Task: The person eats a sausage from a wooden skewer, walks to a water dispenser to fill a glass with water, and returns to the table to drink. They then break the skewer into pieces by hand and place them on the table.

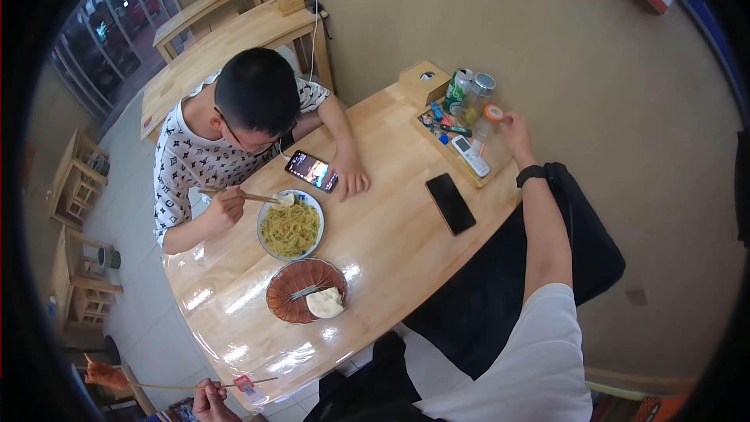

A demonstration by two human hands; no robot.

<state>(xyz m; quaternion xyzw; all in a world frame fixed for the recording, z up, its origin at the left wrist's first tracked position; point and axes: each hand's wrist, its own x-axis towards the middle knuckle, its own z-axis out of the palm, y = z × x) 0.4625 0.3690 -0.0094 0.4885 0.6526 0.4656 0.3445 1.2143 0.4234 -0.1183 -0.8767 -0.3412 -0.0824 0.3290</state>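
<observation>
My left hand (211, 402), low at the left, is closed around the thin stick of a skewer (105, 375) with a reddish-orange piece of food on its end. My right hand (516, 137), with a dark band on the wrist, reaches over the wooden tray (473, 180). Its fingers are at the orange lid of a small clear jar (483, 130) and appear to grip it. Beside that jar stand a taller glass jar (473, 103) with a metal lid and a green can (458, 91). A white remote control (471, 158) lies in the tray.
Across the table (383, 211), a person (234, 133) holds chopsticks (246, 196) over a plate of noodles (291, 228), beside a lit phone (311, 171). A dark phone (451, 203), a brown basket (283, 297) with a bitten white bun (325, 302), and a black bag (578, 242) are nearby.
</observation>
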